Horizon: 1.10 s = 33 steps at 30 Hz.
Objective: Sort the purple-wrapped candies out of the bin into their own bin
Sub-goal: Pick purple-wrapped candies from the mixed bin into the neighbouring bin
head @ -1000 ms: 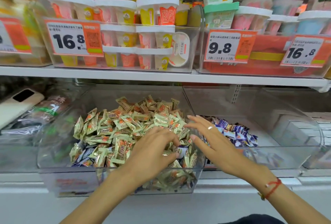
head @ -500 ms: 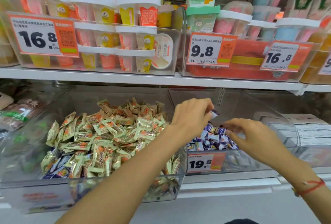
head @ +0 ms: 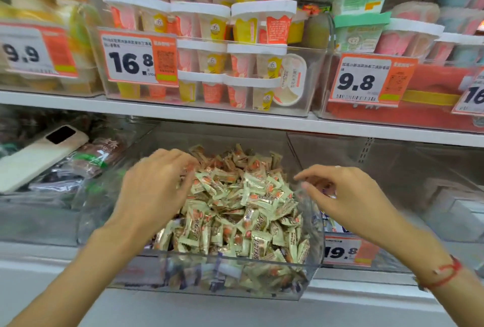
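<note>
Now both hands hover over the clear bin (head: 311,256) of pale-wrapped candies (head: 235,203) – the left hand (head: 154,190) spread loosely at its left edge, holding nothing; the right hand (head: 348,198) loosely curled at its right edge, empty. Purple-wrapped candies (head: 330,223) peek out beyond the right wall, in the neighbouring bin (head: 392,169).

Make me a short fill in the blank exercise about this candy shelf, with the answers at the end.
1. The left hand reaches into the clear bin of green and ____ wrapped candies.
2. The price tag under the right hand reads ____.
3. The right wrist wears a ____ string bracelet.

Answers: orange; 19.8; red
</note>
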Motion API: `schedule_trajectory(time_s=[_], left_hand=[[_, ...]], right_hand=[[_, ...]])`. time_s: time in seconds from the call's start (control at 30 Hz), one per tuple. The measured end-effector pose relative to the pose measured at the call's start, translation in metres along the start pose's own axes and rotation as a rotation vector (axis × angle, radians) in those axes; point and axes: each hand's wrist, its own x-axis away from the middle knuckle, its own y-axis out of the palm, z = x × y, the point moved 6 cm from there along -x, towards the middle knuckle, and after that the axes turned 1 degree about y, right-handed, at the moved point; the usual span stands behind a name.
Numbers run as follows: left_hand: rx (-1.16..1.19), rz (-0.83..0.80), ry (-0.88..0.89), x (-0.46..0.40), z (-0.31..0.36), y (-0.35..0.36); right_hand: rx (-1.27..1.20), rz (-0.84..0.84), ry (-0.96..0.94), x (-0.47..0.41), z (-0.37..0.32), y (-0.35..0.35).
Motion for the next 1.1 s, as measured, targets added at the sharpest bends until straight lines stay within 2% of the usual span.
schedule_trajectory(time_s=[0.13,0.2,0.3,0.37,0.43,0.6,0.67,0.73,0.77,0.83,0.9,0.93,1.0,1.1], left_hand=[[-0.183,0.052,-0.13,0.019,-0.068,-0.001],[-0.207,0.035,-0.203,0.026,-0.089,0.001],[-0.158,0.013,-0.273,0.038,-0.102,0.004],[-0.079,0.012,-0.339,0.044,-0.105,0.006],[0.029,0.03,-0.431,0.047,-0.109,0.009],[0.134,0.07,-0.492,0.049,-0.109,0.007],[0.147,0.066,-0.496,0.049,-0.11,0.007],[0.176,0.061,-0.522,0.052,-0.112,0.01],[0.2,0.061,-0.525,0.054,-0.114,0.011],[0.254,0.061,-0.505,0.059,-0.114,0.011],[0.295,0.073,-0.48,0.067,-0.113,0.008],[0.297,0.082,-0.467,0.07,-0.111,0.006],[0.278,0.094,-0.456,0.074,-0.108,0.003],[0.249,0.098,-0.463,0.074,-0.107,0.004]], right_hand=[[0.107,-0.145,-0.078,-0.047,-0.048,0.034],[0.198,-0.204,-0.049,-0.07,-0.055,0.052],[0.328,-0.324,0.145,-0.097,-0.042,0.083],[0.314,-0.457,0.298,-0.108,-0.031,0.108],[0.285,-0.573,0.371,-0.115,-0.028,0.136],[0.287,-0.676,0.306,-0.129,-0.048,0.151],[0.349,-0.631,0.249,-0.129,-0.06,0.136],[0.474,-0.463,0.156,-0.125,-0.083,0.119],[0.49,-0.366,0.036,-0.121,-0.102,0.118],[0.316,-0.263,-0.377,-0.106,-0.15,0.128],[0.072,-0.439,-0.768,-0.08,-0.182,0.152],[0.056,-0.556,-0.888,-0.068,-0.189,0.167],[0.166,-0.679,-1.025,-0.051,-0.187,0.198],[0.274,-0.602,-1.118,-0.042,-0.186,0.218]])
